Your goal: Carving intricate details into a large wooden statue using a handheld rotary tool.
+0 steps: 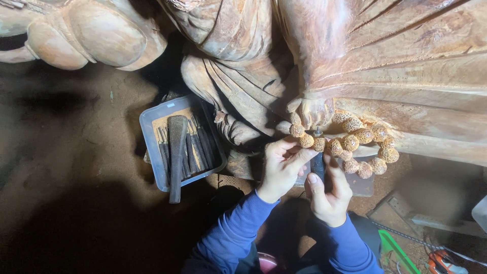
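The left hand (280, 170) rests against the carved bead string (350, 144) on a large reddish wooden statue (385, 66), its fingers (299, 157) curled with the tips touching the leftmost beads. The right hand (328, 195) sits just beside it, fingers closed around a dark carving tool (318, 161) — the tool stands nearly upright, its tip meeting the beads from below. The bead loop hangs from a carved hand of the statue, low on the draped folds. To the left, on the dirt floor (66, 152), lies a grey tray (150, 122) packed with chisels (195, 147), and a dark wooden mallet (177, 152) lies across them — well apart from both hands. Blue sleeves (233, 233) cover both forearms.
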